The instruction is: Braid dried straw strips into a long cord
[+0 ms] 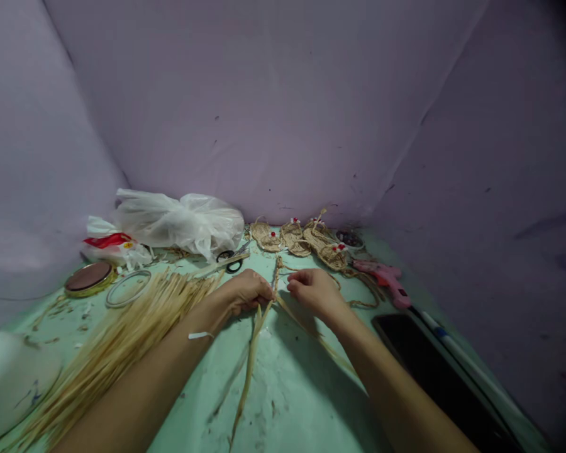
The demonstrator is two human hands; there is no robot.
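A thin braid of straw-coloured fibre point(278, 275) stands out from the table in front of me, its far end pointing to the wall. My left hand point(251, 292) pinches it at its near end. Loose strands point(251, 362) hang from that point toward me, and another strand point(327, 349) slants off under my right forearm. Just right of the braid, my right hand point(315, 292) is closed, thumb against curled fingers; whether a strand is between them I cannot make out. A big bundle of dry fibre strips point(136, 333) lies left of and beneath my left arm.
Woven slipper-shaped pieces point(292, 239) with red and white beads lie by the wall. Black-handled scissors point(234, 265), plastic bags point(183, 223), a round tin point(88, 280) and a tape ring point(128, 289) are left. A pink glue gun point(387, 280) and dark phone point(434, 371) lie right.
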